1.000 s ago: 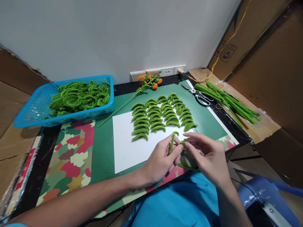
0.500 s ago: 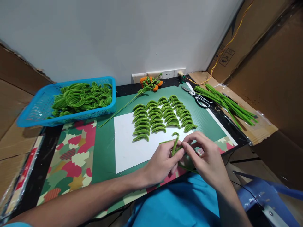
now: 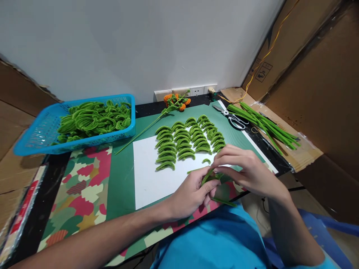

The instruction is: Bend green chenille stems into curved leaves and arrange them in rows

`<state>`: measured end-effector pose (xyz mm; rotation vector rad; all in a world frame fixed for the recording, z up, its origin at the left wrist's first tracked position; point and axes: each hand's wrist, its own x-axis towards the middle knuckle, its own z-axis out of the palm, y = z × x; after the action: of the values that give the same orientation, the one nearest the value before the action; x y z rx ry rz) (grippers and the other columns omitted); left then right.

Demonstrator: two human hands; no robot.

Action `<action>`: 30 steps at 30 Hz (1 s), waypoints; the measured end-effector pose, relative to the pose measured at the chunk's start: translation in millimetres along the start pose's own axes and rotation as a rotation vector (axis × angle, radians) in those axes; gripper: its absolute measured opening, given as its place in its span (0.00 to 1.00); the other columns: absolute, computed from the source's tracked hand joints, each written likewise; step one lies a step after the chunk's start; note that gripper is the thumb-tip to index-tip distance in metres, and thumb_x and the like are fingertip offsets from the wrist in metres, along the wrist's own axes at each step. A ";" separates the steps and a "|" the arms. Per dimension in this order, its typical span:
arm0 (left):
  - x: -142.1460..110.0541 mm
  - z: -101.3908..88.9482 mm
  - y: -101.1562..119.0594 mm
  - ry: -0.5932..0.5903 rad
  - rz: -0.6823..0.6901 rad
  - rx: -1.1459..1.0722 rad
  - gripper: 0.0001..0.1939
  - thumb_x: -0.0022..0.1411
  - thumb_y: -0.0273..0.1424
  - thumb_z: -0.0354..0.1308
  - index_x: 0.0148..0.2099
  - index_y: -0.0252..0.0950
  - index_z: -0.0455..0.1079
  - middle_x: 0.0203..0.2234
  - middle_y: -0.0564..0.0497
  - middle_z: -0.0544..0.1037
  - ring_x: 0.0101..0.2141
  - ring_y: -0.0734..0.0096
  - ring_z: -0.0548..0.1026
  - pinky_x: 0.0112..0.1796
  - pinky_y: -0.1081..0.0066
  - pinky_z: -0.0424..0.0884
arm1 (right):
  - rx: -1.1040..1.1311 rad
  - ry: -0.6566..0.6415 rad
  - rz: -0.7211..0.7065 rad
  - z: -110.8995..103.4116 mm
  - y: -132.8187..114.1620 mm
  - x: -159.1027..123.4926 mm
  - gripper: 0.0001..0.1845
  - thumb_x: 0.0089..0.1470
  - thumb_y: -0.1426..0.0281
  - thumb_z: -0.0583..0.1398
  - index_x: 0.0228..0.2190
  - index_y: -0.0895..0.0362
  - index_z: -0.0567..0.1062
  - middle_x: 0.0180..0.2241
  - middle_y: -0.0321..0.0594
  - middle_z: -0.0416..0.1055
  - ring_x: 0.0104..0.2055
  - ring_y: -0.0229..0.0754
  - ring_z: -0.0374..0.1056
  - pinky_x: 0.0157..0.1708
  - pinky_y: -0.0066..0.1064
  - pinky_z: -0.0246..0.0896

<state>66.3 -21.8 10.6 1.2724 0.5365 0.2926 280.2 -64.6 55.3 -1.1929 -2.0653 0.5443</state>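
My left hand (image 3: 195, 192) is closed round a green pipe cleaner (image 3: 206, 177), thumb on top. My right hand (image 3: 246, 166) bends over from the right, its fingers gripping the same fuzzy strand just above the left thumb; the fingers hide part of it. A straight green length (image 3: 224, 202) sticks out below my hands, over the mat's front edge. Beyond them, several columns of curved green pipe-cleaner leaves (image 3: 185, 144) lie on a white sheet (image 3: 146, 179). A short green curl (image 3: 206, 161) shows just past my left fingers.
A blue basket (image 3: 30, 144) of green leaf pieces stands at the back left. An orange flower stem (image 3: 148, 129) lies behind the sheet. Scissors (image 3: 235, 120) and a bundle of green pipe cleaners (image 3: 263, 125) are at the right. Under the sheet is a green mat (image 3: 122, 186).
My right hand has turned over and risen, its fingers now over the strand. The hooked end that stood up from my left hand is no longer upright. The view has shifted slightly.
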 end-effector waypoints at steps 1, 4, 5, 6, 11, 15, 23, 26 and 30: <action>0.1 -0.5 0.3 -0.007 0.002 -0.013 0.18 0.77 0.47 0.56 0.45 0.37 0.65 0.26 0.57 0.71 0.20 0.79 0.69 0.20 0.77 0.62 | 0.001 -0.027 0.002 -3.3 2.8 2.1 0.08 0.71 0.73 0.62 0.42 0.53 0.83 0.40 0.42 0.80 0.43 0.45 0.75 0.42 0.35 0.71; 0.7 -1.6 -0.4 0.003 0.013 -0.049 0.17 0.78 0.46 0.56 0.44 0.37 0.63 0.25 0.59 0.69 0.19 0.80 0.68 0.21 0.77 0.61 | 0.031 -0.060 0.024 -6.5 9.5 1.2 0.08 0.71 0.73 0.61 0.42 0.53 0.82 0.38 0.40 0.81 0.41 0.43 0.76 0.39 0.33 0.70; 0.9 -1.9 -1.1 0.010 0.019 -0.066 0.17 0.78 0.46 0.55 0.44 0.37 0.63 0.25 0.59 0.68 0.19 0.80 0.67 0.21 0.77 0.60 | 0.047 -0.049 0.040 -5.0 11.0 -1.3 0.08 0.70 0.73 0.61 0.43 0.53 0.82 0.38 0.40 0.81 0.40 0.43 0.76 0.39 0.33 0.70; 0.9 -2.1 -1.8 0.015 0.026 -0.087 0.17 0.78 0.46 0.55 0.43 0.37 0.63 0.25 0.60 0.67 0.19 0.81 0.66 0.21 0.77 0.60 | 0.061 -0.027 0.060 -2.5 12.1 -4.5 0.07 0.70 0.73 0.62 0.43 0.53 0.82 0.38 0.40 0.81 0.40 0.42 0.75 0.38 0.33 0.69; 0.2 -2.9 -3.7 0.021 0.014 -0.154 0.17 0.79 0.45 0.53 0.43 0.37 0.64 0.24 0.60 0.65 0.19 0.81 0.63 0.22 0.77 0.57 | 0.064 0.147 0.076 19.4 12.2 -19.9 0.02 0.68 0.72 0.65 0.41 0.55 0.80 0.34 0.38 0.78 0.35 0.40 0.72 0.35 0.32 0.66; -0.2 -2.6 -1.4 0.064 0.007 -0.136 0.16 0.79 0.45 0.54 0.43 0.38 0.62 0.24 0.58 0.70 0.18 0.80 0.65 0.20 0.76 0.53 | -0.037 0.297 0.013 36.2 6.6 -22.6 0.06 0.68 0.77 0.63 0.42 0.55 0.79 0.34 0.40 0.79 0.35 0.42 0.71 0.35 0.34 0.67; 0.6 0.4 -1.2 0.160 -0.003 -0.186 0.16 0.76 0.47 0.57 0.47 0.41 0.60 0.21 0.61 0.70 0.16 0.79 0.65 0.18 0.78 0.53 | -0.264 0.270 -0.102 43.9 -0.9 -22.2 0.10 0.68 0.80 0.59 0.46 0.56 0.76 0.35 0.45 0.79 0.36 0.46 0.69 0.38 0.39 0.70; 1.5 -1.1 -3.1 0.135 0.011 -0.220 0.16 0.76 0.45 0.58 0.44 0.40 0.60 0.22 0.61 0.70 0.16 0.80 0.65 0.18 0.79 0.53 | -0.286 0.172 -0.148 34.4 2.4 -23.2 0.17 0.68 0.80 0.58 0.53 0.55 0.76 0.39 0.45 0.79 0.39 0.47 0.71 0.39 0.40 0.70; 2.5 -5.9 -4.0 0.073 0.013 -0.253 0.13 0.76 0.41 0.59 0.43 0.39 0.62 0.23 0.60 0.71 0.16 0.82 0.66 0.17 0.81 0.53 | -0.420 0.042 -0.221 14.8 5.4 -20.7 0.25 0.70 0.78 0.57 0.64 0.50 0.72 0.40 0.44 0.80 0.42 0.47 0.72 0.36 0.37 0.69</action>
<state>65.0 -16.8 5.0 1.0237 0.5355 0.4053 279.7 -80.2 34.6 -1.1665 -2.3055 -0.0228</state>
